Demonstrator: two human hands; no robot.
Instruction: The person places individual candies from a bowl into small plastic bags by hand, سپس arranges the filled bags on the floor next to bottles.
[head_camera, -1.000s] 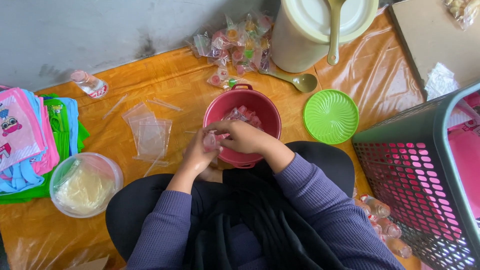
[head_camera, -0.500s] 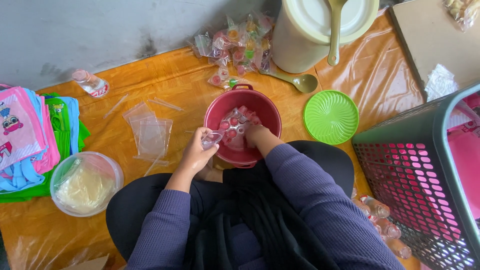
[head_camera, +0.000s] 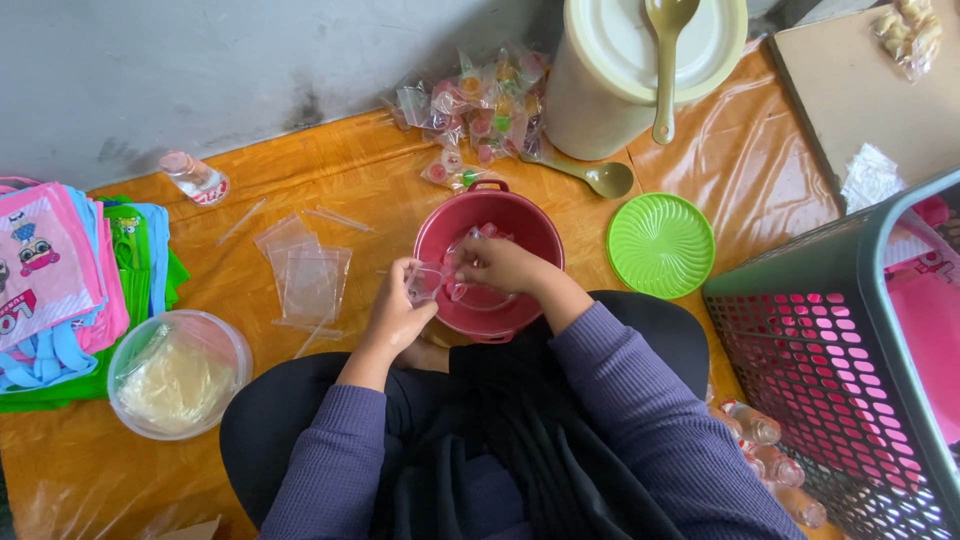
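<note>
Centrally, left hand (head_camera: 395, 318) pinching a clear plastic bag (head_camera: 425, 280), right hand (head_camera: 500, 265) pinching small cups over the red bowl (head_camera: 520, 225).

Bare orange mat (head_camera: 390, 190) lies open left of the red bowl (head_camera: 530, 225); green lid (head_camera: 661, 244) crowds its right

A home floor: orange plastic sheet (head_camera: 300, 190), bare grey wall (head_camera: 200, 70).

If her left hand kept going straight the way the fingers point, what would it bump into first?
The left hand points up and to the right, holding a small clear bag at the rim of the red bowl. It would probably meet that rim first, though depth is hard to judge.
</note>
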